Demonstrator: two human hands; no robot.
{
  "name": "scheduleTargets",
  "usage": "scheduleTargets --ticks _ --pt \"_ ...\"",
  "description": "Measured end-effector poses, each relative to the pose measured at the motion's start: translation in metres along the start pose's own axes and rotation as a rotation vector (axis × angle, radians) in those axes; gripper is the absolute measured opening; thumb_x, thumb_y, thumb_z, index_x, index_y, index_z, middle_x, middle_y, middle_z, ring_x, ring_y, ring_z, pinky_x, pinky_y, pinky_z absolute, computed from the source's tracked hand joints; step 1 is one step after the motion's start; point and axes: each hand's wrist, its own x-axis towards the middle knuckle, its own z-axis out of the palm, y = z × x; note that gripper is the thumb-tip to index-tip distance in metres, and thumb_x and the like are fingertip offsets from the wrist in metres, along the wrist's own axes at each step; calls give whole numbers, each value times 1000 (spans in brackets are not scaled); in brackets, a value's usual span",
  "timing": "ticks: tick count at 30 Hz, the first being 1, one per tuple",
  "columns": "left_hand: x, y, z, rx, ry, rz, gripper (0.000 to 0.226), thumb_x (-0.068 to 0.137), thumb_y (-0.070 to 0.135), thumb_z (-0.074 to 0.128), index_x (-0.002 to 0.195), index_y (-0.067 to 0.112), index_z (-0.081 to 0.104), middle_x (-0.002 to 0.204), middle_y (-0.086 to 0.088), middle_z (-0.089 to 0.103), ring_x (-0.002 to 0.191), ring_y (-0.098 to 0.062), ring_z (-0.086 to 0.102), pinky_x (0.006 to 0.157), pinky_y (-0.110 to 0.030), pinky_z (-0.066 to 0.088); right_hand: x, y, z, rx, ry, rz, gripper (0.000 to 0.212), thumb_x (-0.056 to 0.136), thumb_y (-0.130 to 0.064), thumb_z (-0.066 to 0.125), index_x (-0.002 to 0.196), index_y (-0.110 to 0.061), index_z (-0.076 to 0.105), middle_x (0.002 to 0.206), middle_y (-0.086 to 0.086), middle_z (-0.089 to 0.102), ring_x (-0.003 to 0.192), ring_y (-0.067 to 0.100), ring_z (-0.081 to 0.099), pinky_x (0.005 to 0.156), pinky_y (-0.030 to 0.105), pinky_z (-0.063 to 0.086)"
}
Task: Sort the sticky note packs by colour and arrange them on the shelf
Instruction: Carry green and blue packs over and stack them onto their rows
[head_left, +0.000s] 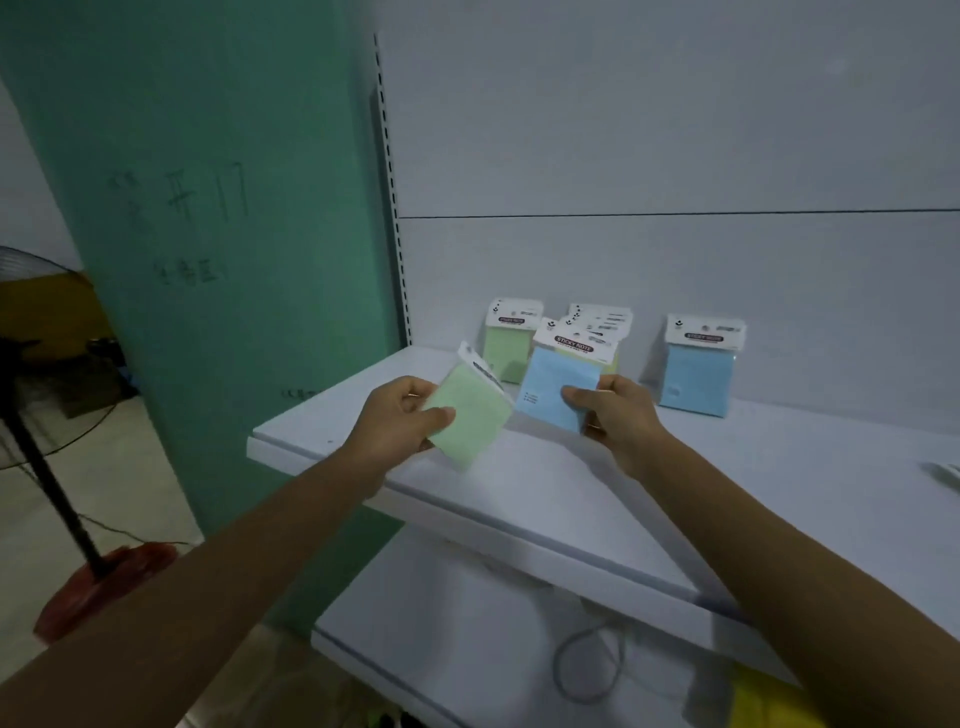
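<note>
A green sticky note pack (470, 415) is pinched in the left hand (395, 421), thumb on its face and fingers curled behind, while a blue sticky note pack (558, 387) is gripped at its lower right corner by the right hand (615, 415) — one colour per hand, apparently so each can be carried to its own group. Both are held just above the white shelf (519, 483). Behind the blue pack a small mixed heap of packs (602, 325) is leaned against the back panel (675, 260); to the heap's left a green pack (506, 340) is stood upright, and to its right, well apart, a blue pack (701, 364) — likely the sorted ends. Left of the shelf a green pillar (234, 260) and a standing fan (47, 415) are seen in dim light.
</note>
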Motion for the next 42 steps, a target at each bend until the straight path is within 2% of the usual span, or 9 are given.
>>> scheduleTargets --ticks 5,10,15,19,25,28,34,38,42 --pt "56 -23 21 -68 70 20 42 83 2 64 116 19 44 109 -10 60 100 -27 62 79 -41 56 13 9 0 -63 91 -23 23 78 -5 72 95 -9 57 88 8 68 65 15 64 53 23 48" --pt "120 -39 39 82 -20 117 30 81 7 66 108 17 56 108 -5 64 97 -24 61 86 -40 53 16 15 -1 -135 154 -9 26 79 -3 72 96 -6 53 95 11 70 83 23 70 68 33 59" --pt "179 -56 47 255 -119 227 30 81 15 69 109 15 59 108 -4 67 95 -23 63 88 -39 51 25 11 18 -262 257 -54 30 81 -8 71 105 -5 53 94 2 69 86 18 67 67 28 55" --pt "226 -71 43 331 -166 338 37 79 20 71 111 16 54 112 -5 63 94 -23 62 82 -39 51 33 21 36 -256 357 -70 20 82 -7 69 92 -9 51 95 4 69 84 15 68 58 22 57" --pt "261 -82 47 343 -225 437 71 74 34 74 131 20 35 128 -3 48 106 -23 57 83 -46 50 34 33 49 -305 473 -126 20 83 -9 68 95 -8 53 105 6 70 97 23 68 84 43 57" --pt "267 -88 52 334 -293 443 68 77 35 71 132 19 35 127 -5 49 98 -27 62 84 -46 50 35 36 51 -354 505 -138 23 83 -10 68 99 -6 52 107 8 70 97 23 68 86 46 56" --pt "269 -90 50 304 -276 445 69 79 36 69 133 16 33 131 -8 44 111 -31 56 87 -48 48 34 34 52 -360 503 -142 23 83 -10 68 100 -5 52 103 8 70 90 19 70 66 26 58" --pt "249 -74 49 280 -145 737 52 83 27 63 130 19 41 125 -3 47 112 -24 51 78 -44 52 32 25 43 -307 512 -154 23 81 -5 69 98 -4 53 97 9 72 81 17 71 59 24 56" --pt "211 -51 69 230 -221 955 34 84 22 61 117 21 53 110 5 56 97 -14 54 70 -26 45 35 14 22 -317 490 -161 25 80 -4 70 99 -3 53 100 11 71 85 23 70 72 39 57"
